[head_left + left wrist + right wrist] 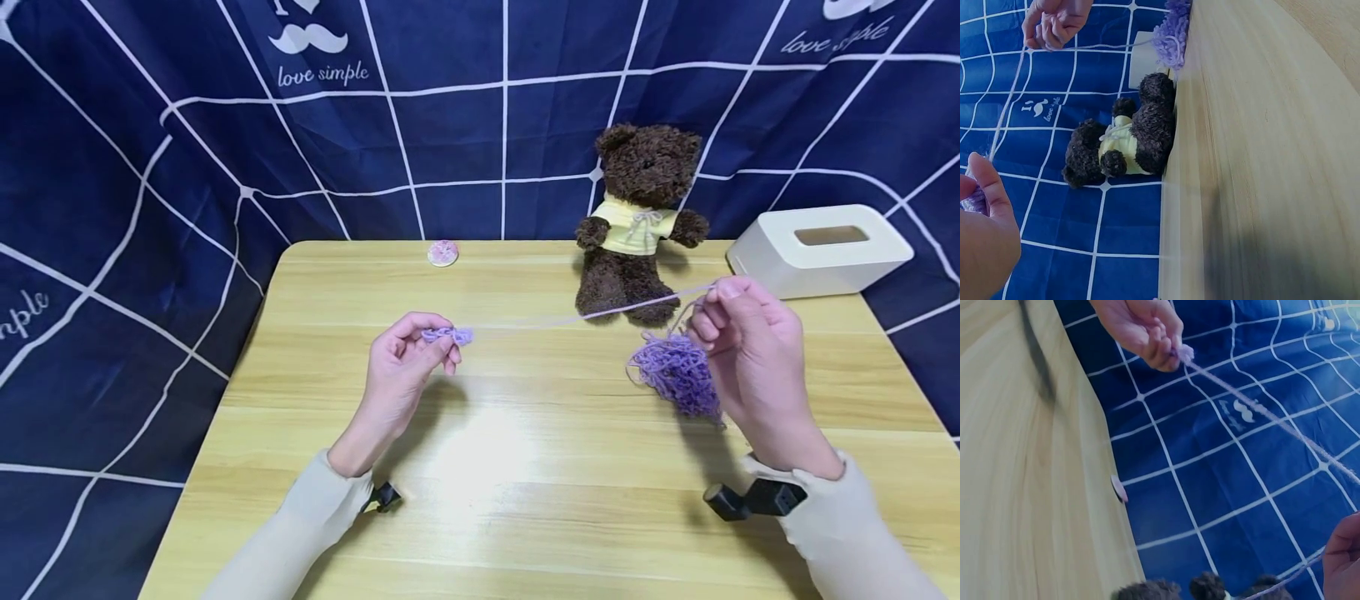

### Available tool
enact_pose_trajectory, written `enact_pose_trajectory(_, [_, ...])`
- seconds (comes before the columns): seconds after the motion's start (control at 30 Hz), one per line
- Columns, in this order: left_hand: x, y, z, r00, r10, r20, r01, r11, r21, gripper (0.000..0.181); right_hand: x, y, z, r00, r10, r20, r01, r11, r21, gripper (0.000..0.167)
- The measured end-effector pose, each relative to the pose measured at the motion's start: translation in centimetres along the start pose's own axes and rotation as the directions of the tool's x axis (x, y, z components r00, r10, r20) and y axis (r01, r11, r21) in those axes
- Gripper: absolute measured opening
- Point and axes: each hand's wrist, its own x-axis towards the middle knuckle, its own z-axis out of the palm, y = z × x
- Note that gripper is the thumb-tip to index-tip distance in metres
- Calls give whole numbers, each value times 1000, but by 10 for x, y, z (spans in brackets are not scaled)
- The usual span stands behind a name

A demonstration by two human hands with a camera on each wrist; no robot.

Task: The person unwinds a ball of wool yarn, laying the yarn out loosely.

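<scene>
My left hand (405, 362) pinches a small bundle of purple yarn (459, 336) between thumb and fingers, above the table's middle. From that bundle a single yarn strand (1272, 419) runs taut across to my right hand (753, 367), which pinches it between thumb and forefinger, higher up. Below the right hand a loose heap of purple yarn (675, 375) lies on the table, and a strand rises from it to that hand. In the left wrist view the heap (1171, 37) shows beyond the teddy bear. Part of the left bundle is hidden by the fingers.
A brown teddy bear (648, 175) in a yellow shirt sits at the table's back, behind the strand. A white tissue box (817, 258) stands at the back right. A round pink disc (442, 253) lies by the back edge of the wooden table (337, 283). Dark blue curtains hang behind.
</scene>
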Motion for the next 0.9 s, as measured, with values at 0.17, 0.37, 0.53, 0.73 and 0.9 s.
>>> enact_pose_trajectory(0.17, [-1,1,-1,1000,8,-5,-8,1000,-1,24,2,-10,-15,999,-33,-27,36,992,117,26])
enact_pose_trajectory(0.37, [-1,2,-2,1000,12,-18,-12,1000,2,24,4,-21,-34,989,-92,-119,116,969,218,24])
enact_pose_trajectory(0.53, [-1,1,-3,1000,19,-21,-19,1000,1,25,4,-29,-48,971,-123,-205,167,963,213,18])
enact_pose_trajectory(0.73, [-2,1,-3,1000,24,-13,-24,1000,12,26,1,-37,-62,946,-160,-281,213,962,169,14])
enact_pose_trajectory(0.9, [-3,2,-4,999,27,-27,-26,999,45,25,1,-41,-69,939,-158,-306,227,952,204,15])
